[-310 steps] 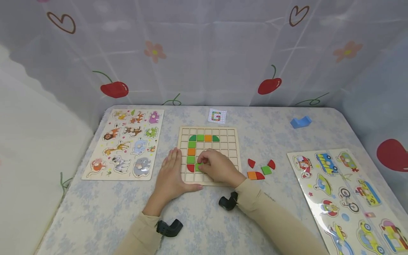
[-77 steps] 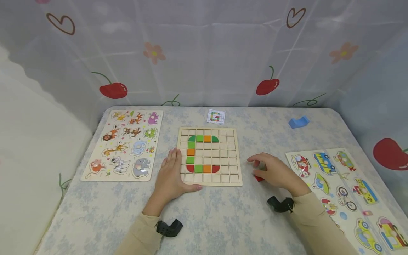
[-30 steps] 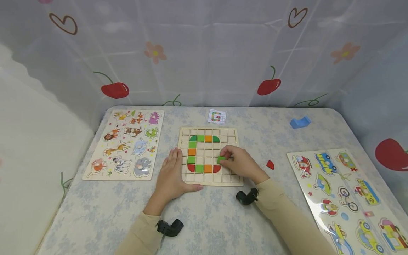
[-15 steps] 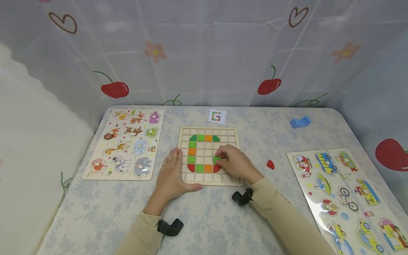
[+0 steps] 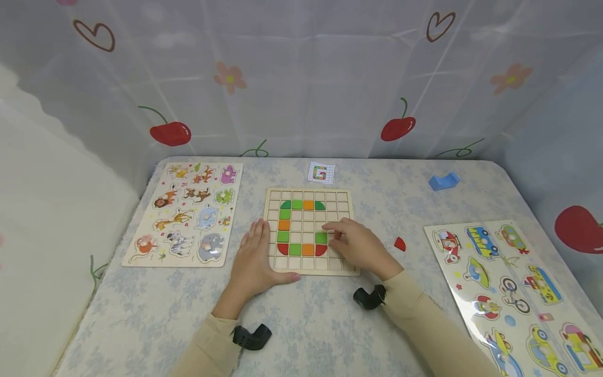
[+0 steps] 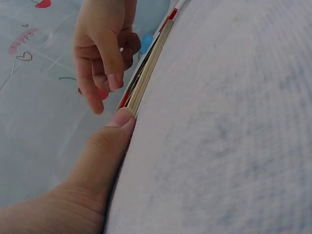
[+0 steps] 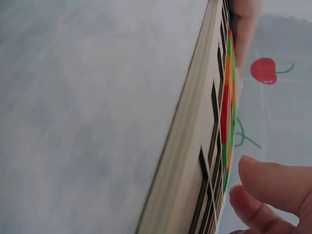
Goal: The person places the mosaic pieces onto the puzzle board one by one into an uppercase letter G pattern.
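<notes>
A wooden grid board (image 5: 296, 265) lies mid-table, with green, orange and red tiles set in a C-like outline. My left hand (image 5: 252, 256) lies flat along its left edge, fingers straight. In the left wrist view that hand's thumb (image 6: 105, 146) presses the board's front edge. At the outline's right end, a green square tile (image 5: 321, 237) sits just above a red quarter-round tile (image 5: 321, 250). My right hand (image 5: 360, 245) is over the board's right side, thumb and index finger parted beside the green square, gripping nothing. A loose red quarter-round piece (image 5: 400, 244) lies right of the board.
A small pattern card (image 5: 321, 172) with a G-like figure lies behind the board. An animal puzzle board (image 5: 188, 262) is at the left, a vehicle puzzle board (image 5: 466, 293) at the right. Near the back right stands a blue block (image 5: 444, 181). A curtain (image 5: 301, 104) hangs behind.
My right hand has set the green square into the grid, let go and drawn slightly right. Earlier, orange and red tiles also went from table to bottom row. My left hand stays put.
</notes>
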Motion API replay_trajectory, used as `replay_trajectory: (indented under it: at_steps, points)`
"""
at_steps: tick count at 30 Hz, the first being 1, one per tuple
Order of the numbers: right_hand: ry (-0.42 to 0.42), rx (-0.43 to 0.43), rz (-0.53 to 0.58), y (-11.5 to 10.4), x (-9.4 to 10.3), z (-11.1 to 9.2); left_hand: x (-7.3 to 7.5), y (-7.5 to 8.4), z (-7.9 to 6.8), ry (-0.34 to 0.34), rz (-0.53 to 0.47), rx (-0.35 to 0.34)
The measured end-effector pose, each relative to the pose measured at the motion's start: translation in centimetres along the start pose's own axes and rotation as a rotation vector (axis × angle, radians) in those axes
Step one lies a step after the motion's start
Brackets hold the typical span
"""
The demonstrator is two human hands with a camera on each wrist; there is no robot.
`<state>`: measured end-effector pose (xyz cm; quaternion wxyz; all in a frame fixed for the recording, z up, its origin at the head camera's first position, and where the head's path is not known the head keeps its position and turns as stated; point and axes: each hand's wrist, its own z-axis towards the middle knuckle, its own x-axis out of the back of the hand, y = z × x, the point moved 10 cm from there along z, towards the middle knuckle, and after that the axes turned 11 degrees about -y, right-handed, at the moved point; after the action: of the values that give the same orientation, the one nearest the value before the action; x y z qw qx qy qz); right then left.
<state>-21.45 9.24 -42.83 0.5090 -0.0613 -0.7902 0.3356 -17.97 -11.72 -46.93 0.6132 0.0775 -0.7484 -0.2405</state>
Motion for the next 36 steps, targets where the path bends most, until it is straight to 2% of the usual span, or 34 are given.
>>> replay_trajectory:
  at_steps: [4, 12, 18, 30, 36]
  points:
    - [0.029, -0.035, -0.004, 1.9, 1.5, -1.8, 0.0, 0.0, 0.0, 0.002, -0.002, -0.003]
    - [0.086, -0.167, -0.054, 7.3, 4.8, -5.0, 0.1, 0.0, -0.1, 0.007, -0.003, 0.003]
    - [0.084, -0.287, -0.115, 10.1, 5.9, -6.4, 0.0, 0.0, -0.1, 0.001, -0.007, 0.005]
    - [0.047, -0.343, -0.030, 11.9, 5.7, -7.0, -0.2, -0.2, 0.1, -0.003, 0.005, 0.004]
    - [0.029, -0.316, -0.018, 11.9, 5.7, -7.0, -0.1, 0.0, 0.0, 0.007, 0.002, 0.000]
